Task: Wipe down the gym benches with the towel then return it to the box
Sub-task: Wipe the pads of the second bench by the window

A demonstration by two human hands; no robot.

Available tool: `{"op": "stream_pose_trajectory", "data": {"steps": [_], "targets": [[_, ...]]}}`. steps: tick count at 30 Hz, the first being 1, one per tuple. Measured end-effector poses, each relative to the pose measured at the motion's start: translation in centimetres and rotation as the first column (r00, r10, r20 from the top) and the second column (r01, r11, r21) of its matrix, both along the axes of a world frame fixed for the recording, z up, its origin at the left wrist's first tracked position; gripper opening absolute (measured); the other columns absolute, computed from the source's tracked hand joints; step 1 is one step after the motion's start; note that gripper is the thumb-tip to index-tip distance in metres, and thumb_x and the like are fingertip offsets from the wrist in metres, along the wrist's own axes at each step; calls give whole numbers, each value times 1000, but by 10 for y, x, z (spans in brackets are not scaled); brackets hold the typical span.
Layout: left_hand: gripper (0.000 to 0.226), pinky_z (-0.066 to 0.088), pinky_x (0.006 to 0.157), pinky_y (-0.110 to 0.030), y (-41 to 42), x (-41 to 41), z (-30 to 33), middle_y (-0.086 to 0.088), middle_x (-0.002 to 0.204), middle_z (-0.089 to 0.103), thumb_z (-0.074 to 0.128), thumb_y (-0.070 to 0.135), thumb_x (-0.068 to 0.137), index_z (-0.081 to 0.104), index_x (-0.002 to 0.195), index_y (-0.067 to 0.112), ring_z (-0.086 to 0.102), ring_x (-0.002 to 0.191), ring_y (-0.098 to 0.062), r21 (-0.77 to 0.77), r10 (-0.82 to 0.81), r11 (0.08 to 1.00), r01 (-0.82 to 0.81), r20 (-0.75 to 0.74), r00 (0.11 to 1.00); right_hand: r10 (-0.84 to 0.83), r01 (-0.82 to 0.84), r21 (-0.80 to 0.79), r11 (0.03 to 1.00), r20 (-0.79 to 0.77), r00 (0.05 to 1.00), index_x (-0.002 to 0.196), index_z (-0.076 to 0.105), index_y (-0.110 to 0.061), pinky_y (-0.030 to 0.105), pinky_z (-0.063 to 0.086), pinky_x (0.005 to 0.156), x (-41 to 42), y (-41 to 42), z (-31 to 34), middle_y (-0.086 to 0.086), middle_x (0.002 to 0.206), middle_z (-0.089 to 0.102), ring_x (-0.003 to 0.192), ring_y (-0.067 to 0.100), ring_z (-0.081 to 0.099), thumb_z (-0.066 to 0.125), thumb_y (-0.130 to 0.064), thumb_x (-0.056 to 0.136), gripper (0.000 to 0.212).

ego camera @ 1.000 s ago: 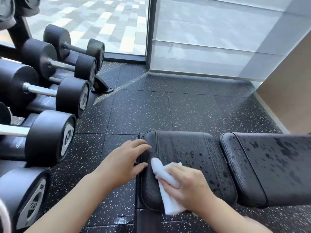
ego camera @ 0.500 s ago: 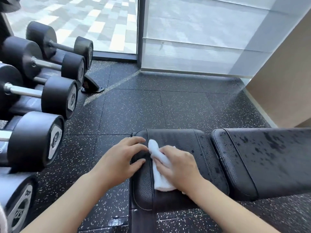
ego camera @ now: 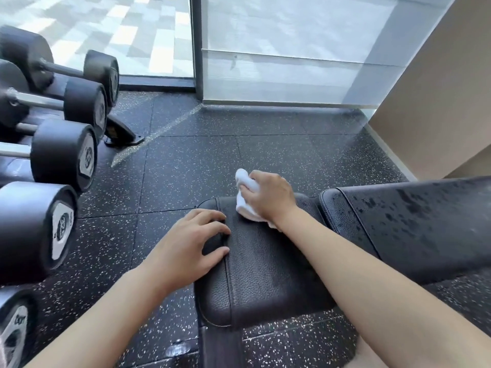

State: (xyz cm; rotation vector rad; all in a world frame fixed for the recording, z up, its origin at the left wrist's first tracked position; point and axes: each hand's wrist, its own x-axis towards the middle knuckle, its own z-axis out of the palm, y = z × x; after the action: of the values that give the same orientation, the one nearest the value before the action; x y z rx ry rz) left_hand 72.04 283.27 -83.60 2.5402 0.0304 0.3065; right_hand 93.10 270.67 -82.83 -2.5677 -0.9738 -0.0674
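A speckled black rubber floor [ego camera: 186,166] lay under a black leather gym bench [ego camera: 265,274], its long back pad [ego camera: 414,224] spotted with droplets. Black round-headed dumbbells [ego camera: 61,155] sat racked to the left. The left hand [ego camera: 186,248] rested on the seat's left edge, fingers loosely spread. The right hand [ego camera: 271,197] gripped a bunched white towel [ego camera: 245,197] at the seat's far edge.

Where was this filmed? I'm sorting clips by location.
Most likely a gym's free-weights area: a rack of dumbbells, a padded bench being wiped with a towel, and speckled rubber floor tiles.
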Motion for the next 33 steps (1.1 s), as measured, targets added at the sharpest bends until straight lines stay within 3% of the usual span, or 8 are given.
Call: {"op": "stream_pose_trajectory", "data": {"steps": [5, 11, 14, 19, 24, 28, 31, 33], "targets": [[28, 41, 113, -35, 4, 4, 0, 15, 135, 58, 78, 38, 87, 72, 113, 31, 48, 130, -11, -30, 14, 999, -14, -4, 1000, 44, -45, 17, 999, 36, 998, 85, 62, -24, 34, 40, 63, -55, -51, -2, -3, 76, 68, 75, 24, 66, 61, -53, 91, 30], [26, 40, 111, -31, 14, 2, 1, 19, 133, 56, 77, 37, 87, 71, 112, 37, 46, 129, -8, -48, 23, 999, -24, -21, 1000, 222, -220, 33, 975, -95, 970, 96, 66, -33, 32, 52, 68, -127, -136, -1, -14, 83, 66, 69, 10, 62, 62, -57, 91, 25], [26, 39, 112, -28, 18, -2, 3, 21, 133, 55, 77, 38, 88, 71, 113, 37, 45, 129, -6, -57, 47, 997, -49, -32, 998, 175, -173, 29, 984, -83, 981, 93, 69, -29, 35, 52, 69, -93, -107, 2, -11, 81, 69, 72, 16, 65, 68, -53, 89, 25], [23, 42, 110, -32, 29, -15, 5, 20, 131, 57, 77, 36, 88, 72, 110, 32, 51, 124, -8, -35, 94, 995, -97, -76, 993, -48, 48, 9, 999, -42, 998, 87, 63, -20, 35, 34, 65, -31, -1, 4, 4, 86, 71, 86, 33, 65, 63, -49, 91, 29], [9, 50, 100, -38, 50, -30, 10, 21, 117, 63, 77, 32, 87, 74, 95, 31, 59, 114, -9, 13, 231, 973, -231, -87, 969, 156, -156, 22, 988, -15, 988, 81, 56, -22, 32, 29, 63, -84, 50, 1, -1, 77, 67, 76, 28, 64, 62, -47, 88, 27], [6, 51, 98, -41, 60, -36, 13, 21, 113, 64, 77, 30, 86, 73, 90, 32, 61, 111, -10, 20, 294, 956, -294, -92, 951, 364, -363, -32, 931, 39, 930, 88, 59, -27, 32, 40, 56, -135, -8, -5, -6, 73, 47, 68, 17, 57, 53, -51, 86, 25], [7, 49, 102, -38, 52, -35, 14, 22, 115, 63, 76, 32, 88, 73, 94, 33, 59, 113, -8, 4, 245, 969, -246, -88, 965, 348, -340, 85, 937, -104, 932, 88, 62, -28, 35, 51, 64, -128, -57, -1, -10, 79, 65, 69, 15, 62, 64, -50, 84, 23], [8, 47, 106, -38, 45, -34, 14, 22, 116, 63, 75, 32, 89, 72, 97, 32, 58, 115, -7, -6, 198, 980, -199, -89, 976, 262, -257, 58, 965, -130, 956, 88, 67, -26, 39, 52, 71, -100, -54, 4, -8, 81, 70, 74, 19, 66, 67, -51, 84, 25]]}}
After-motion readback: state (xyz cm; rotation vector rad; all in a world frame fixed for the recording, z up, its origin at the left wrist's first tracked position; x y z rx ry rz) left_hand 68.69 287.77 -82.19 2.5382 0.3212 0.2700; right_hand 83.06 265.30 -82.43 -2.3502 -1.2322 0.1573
